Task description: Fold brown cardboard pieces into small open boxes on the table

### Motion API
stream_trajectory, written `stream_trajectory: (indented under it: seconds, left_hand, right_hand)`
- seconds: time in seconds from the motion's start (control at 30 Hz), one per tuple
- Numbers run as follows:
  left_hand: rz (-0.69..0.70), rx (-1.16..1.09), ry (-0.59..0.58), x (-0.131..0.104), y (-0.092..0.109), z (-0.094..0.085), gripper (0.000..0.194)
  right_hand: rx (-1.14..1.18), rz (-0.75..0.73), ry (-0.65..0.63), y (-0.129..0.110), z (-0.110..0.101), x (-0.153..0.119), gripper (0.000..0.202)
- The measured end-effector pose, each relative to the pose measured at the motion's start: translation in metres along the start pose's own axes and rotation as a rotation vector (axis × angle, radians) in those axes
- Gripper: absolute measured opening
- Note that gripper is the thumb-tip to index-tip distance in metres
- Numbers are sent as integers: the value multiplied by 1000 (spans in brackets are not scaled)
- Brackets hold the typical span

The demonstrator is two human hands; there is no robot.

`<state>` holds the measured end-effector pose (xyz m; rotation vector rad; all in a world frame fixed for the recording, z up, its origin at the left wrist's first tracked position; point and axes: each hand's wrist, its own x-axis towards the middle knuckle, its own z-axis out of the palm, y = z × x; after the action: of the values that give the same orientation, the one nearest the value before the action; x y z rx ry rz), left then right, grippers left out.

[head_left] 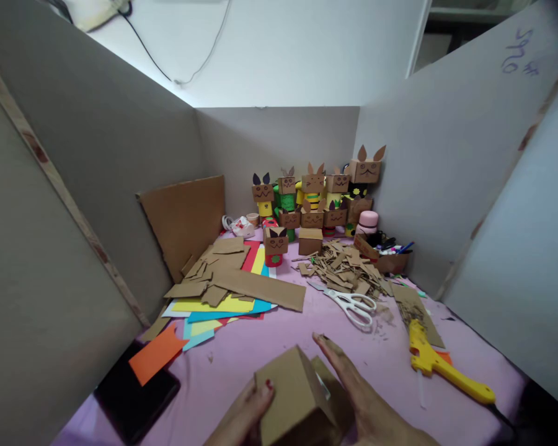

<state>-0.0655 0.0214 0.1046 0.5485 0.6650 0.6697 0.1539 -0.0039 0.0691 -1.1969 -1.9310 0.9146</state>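
At the front of the table is a small brown cardboard box (pixel 288 390), tilted, with a side flap (pixel 332 387) standing out on its right. My left hand (pixel 244 412) grips the box from the left, thumb on its near face and the other fingers hidden beneath. My right hand (pixel 358 390) is beside the flap with its fingers stretched out straight; whether the palm presses on the flap I cannot tell. The yellow glue gun (pixel 446 365) rests to the right, near a stained cardboard strip (pixel 416 313). White-handled scissors (pixel 348 303) lie ahead of my hands.
Cardboard scraps (pixel 344 269) are heaped behind the scissors. Cardboard pieces (pixel 255 285) and coloured paper (pixel 214 308) lie at left, near a black tablet-like slab (pixel 137 396) under orange paper (pixel 158 353). Several box-headed figures (pixel 276 244) stand at the back. Grey partitions (pixel 279 139) surround the table.
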Motion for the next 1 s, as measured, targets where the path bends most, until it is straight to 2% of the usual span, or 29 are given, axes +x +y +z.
stream_trajectory:
  seconds: [0.07, 0.13, 0.17, 0.23, 0.3, 0.33, 0.4, 0.53, 0.6, 0.7, 0.77, 0.87, 0.93, 1.0]
  left_hand:
    - [61, 85, -149, 9, -12, 0, 58]
    - [119, 177, -194, 16, -18, -8, 58]
    - [129, 239, -162, 18, -20, -15, 62]
    - [167, 432, -13, 20, -21, -30, 71]
    - [313, 713, 130, 20, -25, -43, 80]
    - [403, 864, 159, 20, -28, -47, 85]
    - [525, 1086, 146, 22, -38, -53, 84]
    - [530, 1218, 100, 33, -55, -61, 55]
    - [521, 1314, 51, 37, -55, -69, 67]
    - [489, 1446, -17, 38, -45, -79, 100]
    - [493, 1414, -22, 34, -37, -77, 108]
    - [549, 1223, -65, 26, -29, -61, 109]
    - [645, 1218, -95, 24, -27, -49, 111]
    - [699, 1271, -121, 24, -26, -41, 100]
  right_hand:
    - [42, -33, -33, -5, 3, 4, 111]
    - [253, 9, -21, -4, 5, 5, 109]
    - [404, 48, -2, -2, 6, 5, 110]
    - [670, 123, 69, 5, 5, 4, 117]
    - [784, 162, 169, 14, 4, 3, 121]
    - [799, 174, 218, 18, 3, 3, 121]
    - [804, 197, 252, 23, 3, 3, 122]
    - [832, 220, 153, 19, 6, 1, 124]
    - [842, 208, 177, 16, 8, 0, 127]
    - [810, 168, 283, 13, 12, 2, 130]
    - [805, 161, 273, 12, 15, 4, 129]
    - [817, 190, 170, 11, 18, 8, 128]
    - [775, 221, 116, 10, 17, 10, 121]
    - [702, 235, 70, 10, 16, 10, 110]
